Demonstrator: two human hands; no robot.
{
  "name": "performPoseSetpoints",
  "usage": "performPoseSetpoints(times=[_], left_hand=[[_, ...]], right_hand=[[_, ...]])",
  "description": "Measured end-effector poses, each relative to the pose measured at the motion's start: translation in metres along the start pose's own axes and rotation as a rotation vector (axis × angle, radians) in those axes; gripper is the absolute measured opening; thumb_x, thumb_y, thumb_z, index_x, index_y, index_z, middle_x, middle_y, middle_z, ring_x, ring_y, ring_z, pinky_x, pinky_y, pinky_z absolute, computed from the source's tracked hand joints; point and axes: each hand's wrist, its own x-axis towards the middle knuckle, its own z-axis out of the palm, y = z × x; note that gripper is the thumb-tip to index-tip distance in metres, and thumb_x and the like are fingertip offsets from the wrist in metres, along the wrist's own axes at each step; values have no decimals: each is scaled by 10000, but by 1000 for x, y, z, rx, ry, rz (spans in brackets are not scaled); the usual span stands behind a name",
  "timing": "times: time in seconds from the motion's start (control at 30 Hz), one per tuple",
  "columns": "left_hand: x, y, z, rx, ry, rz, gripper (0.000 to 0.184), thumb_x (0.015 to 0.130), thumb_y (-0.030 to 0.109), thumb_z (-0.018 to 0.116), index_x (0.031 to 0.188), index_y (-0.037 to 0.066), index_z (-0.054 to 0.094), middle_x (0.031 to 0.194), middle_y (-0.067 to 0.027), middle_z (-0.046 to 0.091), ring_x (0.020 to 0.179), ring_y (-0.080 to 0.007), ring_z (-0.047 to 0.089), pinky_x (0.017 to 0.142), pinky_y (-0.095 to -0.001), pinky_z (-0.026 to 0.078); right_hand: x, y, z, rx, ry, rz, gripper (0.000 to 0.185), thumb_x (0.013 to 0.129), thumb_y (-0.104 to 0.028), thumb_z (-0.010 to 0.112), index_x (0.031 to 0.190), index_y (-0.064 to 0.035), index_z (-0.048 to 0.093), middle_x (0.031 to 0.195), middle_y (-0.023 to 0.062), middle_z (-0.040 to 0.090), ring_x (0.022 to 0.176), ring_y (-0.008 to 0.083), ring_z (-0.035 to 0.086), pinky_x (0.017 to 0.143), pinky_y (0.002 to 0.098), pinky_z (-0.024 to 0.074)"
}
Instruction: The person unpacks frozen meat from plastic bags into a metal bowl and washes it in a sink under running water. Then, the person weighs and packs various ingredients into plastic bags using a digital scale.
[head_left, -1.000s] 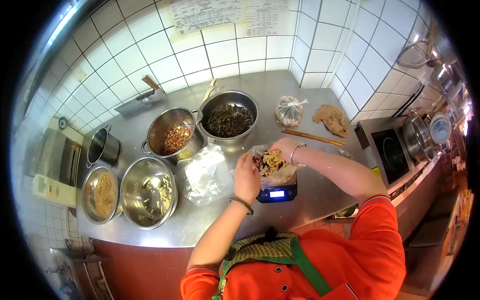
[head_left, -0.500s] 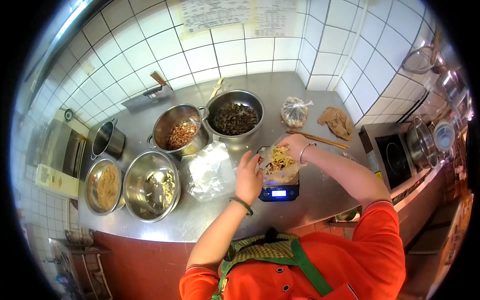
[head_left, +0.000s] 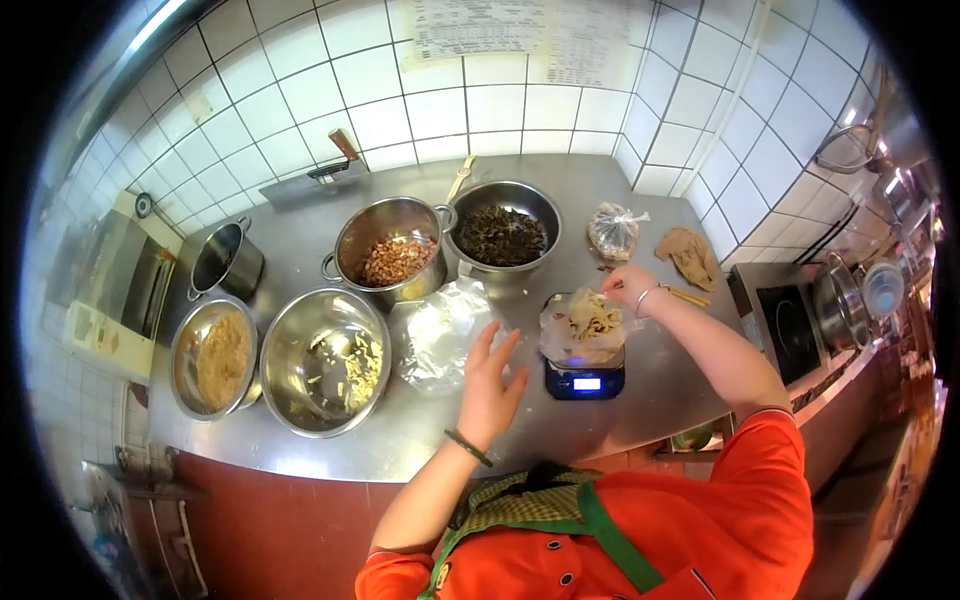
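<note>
A clear plastic bag (head_left: 560, 345) holding pale yellow shredded food (head_left: 596, 318) rests on a dark digital scale (head_left: 585, 385) with a lit blue display. At the bag's upper right rim, my right hand (head_left: 630, 287) has its fingers pinched together, apparently on the plastic. My left hand (head_left: 490, 390) is raised over the counter left of the scale, fingers spread and holding nothing. Just beyond it lie flat clear plastic bags (head_left: 440, 335). Wooden chopsticks (head_left: 690, 297) are partly hidden behind my right wrist.
Left of the bags stand a bowl of pale slices (head_left: 285, 385), a bowl of tan food (head_left: 185, 365) and a dark-sided pot (head_left: 235, 265). Behind are a pot of peanuts (head_left: 365, 225), a bowl of dark food (head_left: 535, 200), a cleaver (head_left: 300, 190), a tied bag (head_left: 613, 232) and a brown cloth (head_left: 688, 258).
My left hand has moved away from the bag, down and left. My right hand has come up out of the bag's middle to its rim. The view has shifted slightly.
</note>
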Motion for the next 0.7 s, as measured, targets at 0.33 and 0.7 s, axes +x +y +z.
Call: performPoseSetpoints(times=[0.33,0.7], left_hand=[[-75,-45,-178,27,-4,-95,361,745,56,595,1102,40,541,1218,-135,461,1130,-295,430,927,-346,346],[-156,-158,-359,323,861,-403,490,763,46,585,1219,41,405,1261,-138,400,1134,-278,418,894,-349,382]], right_hand=[[-4,-82,-39,679,116,145,109,737,-26,612,843,1,616,757,51,623,637,96,557,599,214,459],[46,-364,141,-129,-140,-899,162,753,-121,581,902,-83,633,842,116,618,805,252,582,735,343,462]])
